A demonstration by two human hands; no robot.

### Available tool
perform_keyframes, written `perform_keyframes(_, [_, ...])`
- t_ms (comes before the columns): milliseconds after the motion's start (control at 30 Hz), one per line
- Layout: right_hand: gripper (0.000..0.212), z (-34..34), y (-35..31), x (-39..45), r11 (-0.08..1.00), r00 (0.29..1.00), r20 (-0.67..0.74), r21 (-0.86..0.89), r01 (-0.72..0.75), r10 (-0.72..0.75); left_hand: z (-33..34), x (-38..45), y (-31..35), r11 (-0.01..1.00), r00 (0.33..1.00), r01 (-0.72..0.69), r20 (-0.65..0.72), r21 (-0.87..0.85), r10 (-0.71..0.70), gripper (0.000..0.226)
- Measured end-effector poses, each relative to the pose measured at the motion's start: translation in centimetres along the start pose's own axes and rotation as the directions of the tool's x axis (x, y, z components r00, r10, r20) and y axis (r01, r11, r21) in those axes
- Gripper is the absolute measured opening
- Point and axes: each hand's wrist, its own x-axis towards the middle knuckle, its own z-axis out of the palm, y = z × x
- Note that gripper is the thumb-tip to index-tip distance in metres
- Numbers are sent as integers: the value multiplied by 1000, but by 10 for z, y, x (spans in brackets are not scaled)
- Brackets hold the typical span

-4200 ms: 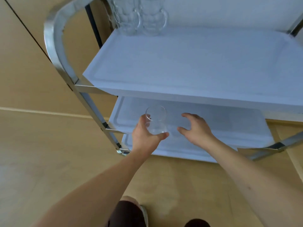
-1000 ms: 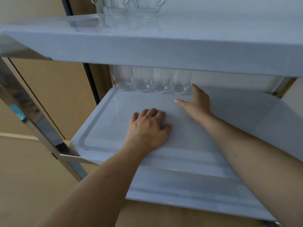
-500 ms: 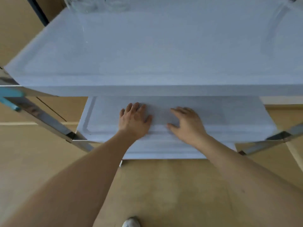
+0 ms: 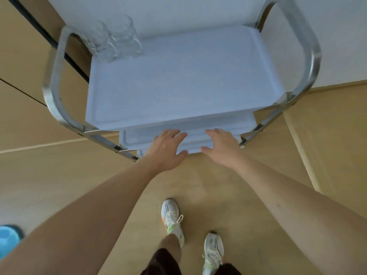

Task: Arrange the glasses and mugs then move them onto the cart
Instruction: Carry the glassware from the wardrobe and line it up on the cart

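Note:
A white cart [image 4: 178, 96] with a steel frame stands before me, seen from above. Two clear glass mugs [image 4: 115, 38] stand in the back left corner of its top shelf. My left hand [image 4: 165, 149] and my right hand [image 4: 220, 147] hover side by side at the front edge of the middle shelf [image 4: 137, 138], fingers straight and spread, holding nothing. The glasses on the middle shelf are hidden under the top shelf.
The cart's curved steel handles [image 4: 52, 82] rise at both sides. A wood-coloured floor [image 4: 59, 175] lies around it, and my two feet in white shoes [image 4: 172, 217] stand just in front. A blue object [image 4: 8, 239] shows at the bottom left edge.
I have risen from a crouch and now look down on the cart. Both hands have drawn back from the middle shelf to its front edge, and hold nothing.

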Motion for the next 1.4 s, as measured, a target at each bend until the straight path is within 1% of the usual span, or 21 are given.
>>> perform_keyframes(100, [73,-72,-17,-37,1000,996,-92,22,-4,6,-75,-9,39,997,994,-67,-83,35,69,63])
perform_keyframes(133, [73,-97,-22,-47,1000,992,-123,26,-13,16,-101,-7,53,993,991,-94,-93,67,100,63])
perform_keyframes(267, [74,-190,-32,-87,998,957,-285,30,-50,57,-192,10,108,956,951,-241,-157,165,267,63])
perform_keyframes(333, [74,-236,-35,-105,996,918,-387,34,-81,88,-236,19,137,934,918,-305,-203,186,341,63])
perform_keyframes(433, [73,-299,-36,-138,989,842,-520,47,-139,143,-293,30,179,882,844,-411,-271,228,463,62])
perform_keyframes(567, [74,-350,-25,-187,966,723,-654,49,-254,223,-337,36,242,785,731,-545,-293,294,617,65])
perform_keyframes(633, [73,-363,-16,-209,951,669,-695,66,-303,261,-344,37,272,724,673,-598,-275,344,687,64])
perform_keyframes(767, [73,-373,11,-256,902,516,-772,168,-398,372,-349,38,336,590,523,-715,-273,375,808,61])
perform_keyframes(833, [74,-370,25,-279,863,451,-775,231,-450,443,-347,36,369,536,472,-761,-255,366,844,61])
perform_keyframes(967, [75,-369,58,-324,790,345,-769,317,-524,538,-335,31,435,438,391,-829,-201,347,898,60])
perform_keyframes(1133, [78,-376,115,-367,718,261,-760,357,-598,595,-308,29,516,333,302,-873,-142,356,943,60])
perform_keyframes(1200, [75,-384,142,-381,705,231,-761,380,-598,606,-298,31,547,304,283,-882,-111,360,953,60])
perform_keyframes(1267, [73,-391,173,-393,700,219,-759,394,-595,614,-288,36,580,279,268,-884,-83,374,960,58])
perform_keyframes(1400, [80,-412,237,-413,684,201,-750,414,-600,630,-269,49,649,263,260,-894,-59,362,964,55])
